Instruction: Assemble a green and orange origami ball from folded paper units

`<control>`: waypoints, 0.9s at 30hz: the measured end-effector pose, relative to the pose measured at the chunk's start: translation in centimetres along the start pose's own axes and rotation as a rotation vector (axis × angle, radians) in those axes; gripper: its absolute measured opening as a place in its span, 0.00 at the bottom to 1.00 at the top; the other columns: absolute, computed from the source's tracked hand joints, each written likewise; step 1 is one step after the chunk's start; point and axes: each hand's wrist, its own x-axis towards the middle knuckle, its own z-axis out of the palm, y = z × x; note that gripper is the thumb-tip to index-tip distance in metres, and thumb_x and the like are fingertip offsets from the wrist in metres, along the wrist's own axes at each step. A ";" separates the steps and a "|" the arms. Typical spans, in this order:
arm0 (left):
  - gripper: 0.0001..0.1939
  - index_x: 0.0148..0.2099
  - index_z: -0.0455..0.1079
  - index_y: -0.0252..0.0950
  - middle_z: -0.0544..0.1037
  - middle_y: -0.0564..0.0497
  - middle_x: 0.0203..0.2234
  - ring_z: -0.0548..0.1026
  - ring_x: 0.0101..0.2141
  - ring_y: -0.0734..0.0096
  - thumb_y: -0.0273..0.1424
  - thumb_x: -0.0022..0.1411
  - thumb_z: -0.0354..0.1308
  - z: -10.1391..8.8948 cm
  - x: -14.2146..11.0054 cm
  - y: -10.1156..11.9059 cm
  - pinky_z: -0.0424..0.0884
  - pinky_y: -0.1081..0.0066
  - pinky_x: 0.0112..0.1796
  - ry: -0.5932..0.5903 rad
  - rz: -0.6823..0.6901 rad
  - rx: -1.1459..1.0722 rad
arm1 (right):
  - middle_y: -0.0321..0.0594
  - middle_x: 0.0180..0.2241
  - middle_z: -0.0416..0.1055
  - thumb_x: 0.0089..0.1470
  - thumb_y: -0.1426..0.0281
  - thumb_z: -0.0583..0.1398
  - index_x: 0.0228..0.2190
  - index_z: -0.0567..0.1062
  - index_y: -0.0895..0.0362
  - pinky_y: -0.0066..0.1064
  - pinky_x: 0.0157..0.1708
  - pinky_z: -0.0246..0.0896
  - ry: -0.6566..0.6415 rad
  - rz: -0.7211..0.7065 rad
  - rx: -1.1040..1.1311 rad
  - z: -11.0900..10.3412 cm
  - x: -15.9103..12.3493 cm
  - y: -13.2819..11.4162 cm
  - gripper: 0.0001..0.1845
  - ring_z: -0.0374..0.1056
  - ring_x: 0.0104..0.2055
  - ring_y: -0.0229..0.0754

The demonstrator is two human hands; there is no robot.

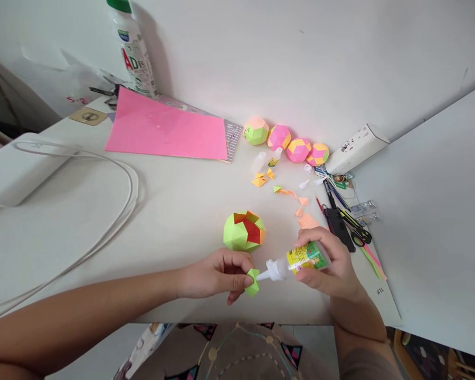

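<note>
Between the thumb and fingers of my left hand (225,277) is a small folded piece of green paper (253,283). My right hand (330,266) grips a glue bottle (306,257) with a yellow and green label. It is tilted to the left, and its narrow white nozzle meets or nearly meets the green piece; whether they touch I cannot tell. Just beyond my left hand stands a partly built paper ball (237,236), green outside, with a jagged opening that shows orange-red inside.
Finished paper balls (279,138) line the wall. Loose orange folded pieces (258,180) and peach paper scraps (307,221) lie nearer. Pink sheets (170,129) are at back left, a white cable (130,184) at left. Black scissors (360,235) and pens lie right.
</note>
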 end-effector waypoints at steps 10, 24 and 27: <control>0.14 0.33 0.70 0.32 0.67 0.58 0.23 0.67 0.19 0.83 0.39 0.59 0.63 -0.1 0.0 -0.1 0.66 0.76 0.24 -0.006 -0.013 0.017 | 0.32 0.21 0.64 0.50 0.56 0.65 0.33 0.70 0.53 0.29 0.18 0.52 0.094 -0.064 -0.043 0.9 0.1 0.4 0.16 0.56 0.19 0.35; 0.14 0.33 0.71 0.31 0.67 0.57 0.26 0.67 0.18 0.84 0.39 0.59 0.63 0.0 0.0 -0.1 0.65 0.76 0.23 0.000 -0.036 0.035 | 0.34 0.25 0.69 0.51 0.61 0.65 0.33 0.71 0.54 0.27 0.18 0.53 0.128 -0.093 -0.060 1.3 0.2 0.6 0.12 0.56 0.18 0.32; 0.14 0.33 0.71 0.31 0.67 0.57 0.25 0.67 0.18 0.84 0.39 0.58 0.63 0.0 0.0 -0.2 0.65 0.76 0.23 0.006 -0.042 0.032 | 0.33 0.24 0.68 0.51 0.61 0.65 0.34 0.71 0.53 0.27 0.19 0.53 0.103 -0.107 -0.038 1.4 0.1 0.4 0.12 0.56 0.18 0.32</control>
